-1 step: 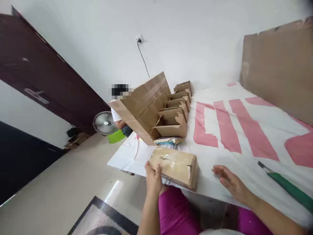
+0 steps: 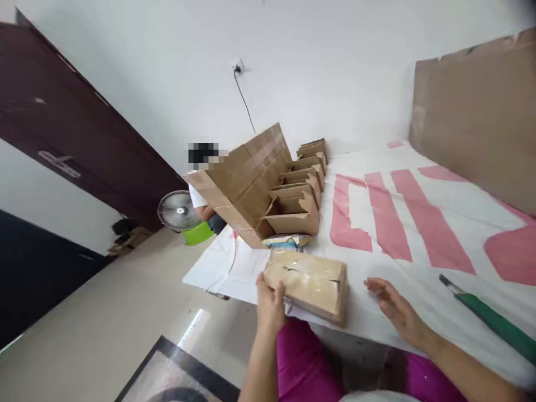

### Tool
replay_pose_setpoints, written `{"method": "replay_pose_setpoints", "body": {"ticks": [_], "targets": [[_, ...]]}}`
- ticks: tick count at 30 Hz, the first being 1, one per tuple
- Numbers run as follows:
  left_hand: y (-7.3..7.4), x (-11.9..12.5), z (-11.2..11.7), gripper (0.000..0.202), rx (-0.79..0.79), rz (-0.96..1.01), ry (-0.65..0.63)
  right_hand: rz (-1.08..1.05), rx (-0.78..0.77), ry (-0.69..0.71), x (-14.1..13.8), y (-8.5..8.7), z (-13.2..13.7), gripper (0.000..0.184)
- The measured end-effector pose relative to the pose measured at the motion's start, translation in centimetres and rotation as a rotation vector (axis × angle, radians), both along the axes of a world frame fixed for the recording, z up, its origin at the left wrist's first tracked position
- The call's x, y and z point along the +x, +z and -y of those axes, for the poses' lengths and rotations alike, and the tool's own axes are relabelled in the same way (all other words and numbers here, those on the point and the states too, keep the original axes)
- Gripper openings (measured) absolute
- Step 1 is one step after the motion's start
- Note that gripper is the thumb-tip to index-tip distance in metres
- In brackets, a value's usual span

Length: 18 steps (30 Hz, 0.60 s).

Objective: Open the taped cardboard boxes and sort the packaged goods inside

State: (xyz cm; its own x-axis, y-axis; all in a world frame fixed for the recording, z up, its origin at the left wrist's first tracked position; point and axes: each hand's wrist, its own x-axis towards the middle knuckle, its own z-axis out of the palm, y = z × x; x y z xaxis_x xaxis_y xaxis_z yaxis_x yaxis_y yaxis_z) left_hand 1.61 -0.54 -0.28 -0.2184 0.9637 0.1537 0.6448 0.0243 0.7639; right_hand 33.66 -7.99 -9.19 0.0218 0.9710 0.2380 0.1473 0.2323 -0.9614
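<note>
A taped brown cardboard box point(image 2: 307, 283) sits at the table's near edge, its top facing up. My left hand point(image 2: 271, 296) is closed on the box's left end, thumb on top; its other fingers are partly hidden. My right hand point(image 2: 393, 307) is a short way right of the box, over the cloth, fingers apart and holding nothing. To the right of that hand lies a green-handled tool point(image 2: 488, 318) with a narrow grey tip. Just beyond the box is a flat plastic-wrapped packet point(image 2: 288, 241).
Several open cardboard bins point(image 2: 293, 215) stand in a row against a tall cardboard panel point(image 2: 251, 173). A white cloth with pink shapes point(image 2: 397, 218) covers the table. A large cardboard sheet point(image 2: 473, 111) stands at right. Behind the panel are another person point(image 2: 201, 204) and a fan point(image 2: 180, 211).
My left hand and the cardboard box have shifted slightly to the right, closer to my right hand. My right hand has barely moved.
</note>
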Motion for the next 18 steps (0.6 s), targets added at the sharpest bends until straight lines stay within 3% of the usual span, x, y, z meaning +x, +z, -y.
{"method": "replay_pose_setpoints", "body": {"ticks": [3, 5, 7, 10, 13, 15, 18], "targets": [[-0.5, 4.4, 1.5, 0.068, 0.052, -0.039, -0.312, -0.021, 0.087, -0.285, 0.6, 1.6, 0.7, 0.055], [-0.6, 6.6, 2.2, 0.063, 0.093, -0.053, -0.479, 0.021, 0.044, -0.482, 2.1, 2.9, 1.2, 0.053], [-0.7, 8.0, 2.4, 0.053, 0.086, -0.030, -0.596, 0.115, -0.062, -0.575, 4.6, 4.2, 1.9, 0.049], [-1.4, 9.0, 2.0, 0.043, -0.007, 0.034, -0.768, 0.379, -0.196, -0.551, 9.4, 5.2, 3.2, 0.044], [-2.8, 9.3, 0.9, 0.050, -0.054, 0.115, -0.894, 0.766, -0.248, -0.551, 13.6, 4.3, 4.9, 0.046], [-3.7, 9.5, 0.0, 0.068, -0.027, 0.203, -0.924, 0.953, -0.291, -0.539, 15.4, 2.9, 6.0, 0.048], [-4.9, 10.0, -1.4, 0.108, -0.013, 0.359, -0.951, 1.031, -0.307, -0.495, 16.7, 1.2, 6.9, 0.047]]}}
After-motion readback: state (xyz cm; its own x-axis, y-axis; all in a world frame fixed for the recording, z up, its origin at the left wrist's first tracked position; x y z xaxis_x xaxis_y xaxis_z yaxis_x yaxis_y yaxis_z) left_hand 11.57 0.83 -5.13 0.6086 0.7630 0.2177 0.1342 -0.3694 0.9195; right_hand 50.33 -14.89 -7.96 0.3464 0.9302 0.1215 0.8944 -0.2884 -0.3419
